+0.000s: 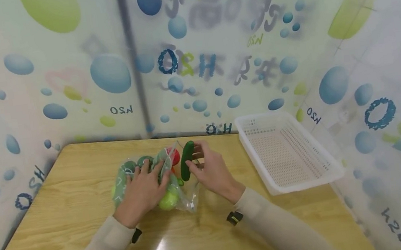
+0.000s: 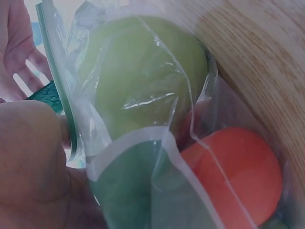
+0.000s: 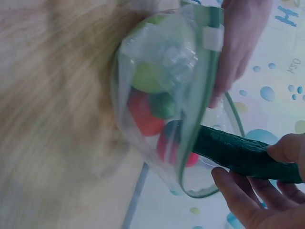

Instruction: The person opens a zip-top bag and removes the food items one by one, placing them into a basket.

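A clear zip bag (image 3: 127, 102) with green print lies on the wooden table, its green-edged mouth spread apart. Round green produce (image 2: 147, 71) and a red-orange round piece (image 2: 238, 176) show through its plastic. My left hand (image 1: 143, 190) rests over the top of the bag, fingers spread and thumb along the mouth. With thumb and fingers, my right hand (image 1: 212, 170) pinches a dark green cucumber (image 1: 188, 160). In the right wrist view the cucumber's far end is at the bag's mouth, in front of a pinkish-red piece (image 3: 167, 145) inside.
A white perforated plastic basket (image 1: 263, 167) stands at the right of the table (image 1: 64, 219). Behind the table and at its sides are walls (image 1: 189, 37) patterned with bubbles and lettering.
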A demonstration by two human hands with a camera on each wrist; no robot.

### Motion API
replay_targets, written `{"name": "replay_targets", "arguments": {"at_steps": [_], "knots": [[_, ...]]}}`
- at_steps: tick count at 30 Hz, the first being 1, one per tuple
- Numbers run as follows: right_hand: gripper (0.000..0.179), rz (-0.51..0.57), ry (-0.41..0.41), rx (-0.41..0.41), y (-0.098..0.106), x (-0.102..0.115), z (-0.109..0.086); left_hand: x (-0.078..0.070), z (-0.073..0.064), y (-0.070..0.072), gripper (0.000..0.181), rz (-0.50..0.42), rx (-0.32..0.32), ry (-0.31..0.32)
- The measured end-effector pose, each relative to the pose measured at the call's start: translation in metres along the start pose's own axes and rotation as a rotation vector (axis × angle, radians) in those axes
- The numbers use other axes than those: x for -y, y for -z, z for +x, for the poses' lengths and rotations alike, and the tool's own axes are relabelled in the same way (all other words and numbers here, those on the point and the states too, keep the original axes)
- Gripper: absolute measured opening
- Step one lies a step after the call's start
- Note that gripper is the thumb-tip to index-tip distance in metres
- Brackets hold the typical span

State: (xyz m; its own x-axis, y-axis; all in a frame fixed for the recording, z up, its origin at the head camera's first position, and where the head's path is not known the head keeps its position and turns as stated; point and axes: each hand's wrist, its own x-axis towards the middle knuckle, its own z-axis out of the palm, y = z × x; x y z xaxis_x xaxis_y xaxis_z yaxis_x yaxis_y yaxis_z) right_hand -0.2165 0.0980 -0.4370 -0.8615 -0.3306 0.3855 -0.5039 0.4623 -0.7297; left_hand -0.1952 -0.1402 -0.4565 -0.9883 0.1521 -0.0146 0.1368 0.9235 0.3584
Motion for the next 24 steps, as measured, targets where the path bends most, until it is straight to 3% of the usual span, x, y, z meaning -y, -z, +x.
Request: {"name": "replay_targets", "arguments": {"at_steps": [10, 20, 24], "knots": [[0.052, -0.037, -0.003, -0.009, 0.032, 0.002, 0.003, 0.003, 0.000, 0.000, 0.069, 0.000, 0.000, -0.005], [0.055, -0.225, -0.041, 0.011, 0.095, -0.014, 0.013, 0.008, 0.001, -0.001, 0.070, 0.010, 0.003, -0.012], [0.057, -0.301, -0.100, 0.036, 0.123, -0.025, 0.016, 0.006, 0.000, 0.002, 0.070, 0.009, 0.005, -0.015]]}}
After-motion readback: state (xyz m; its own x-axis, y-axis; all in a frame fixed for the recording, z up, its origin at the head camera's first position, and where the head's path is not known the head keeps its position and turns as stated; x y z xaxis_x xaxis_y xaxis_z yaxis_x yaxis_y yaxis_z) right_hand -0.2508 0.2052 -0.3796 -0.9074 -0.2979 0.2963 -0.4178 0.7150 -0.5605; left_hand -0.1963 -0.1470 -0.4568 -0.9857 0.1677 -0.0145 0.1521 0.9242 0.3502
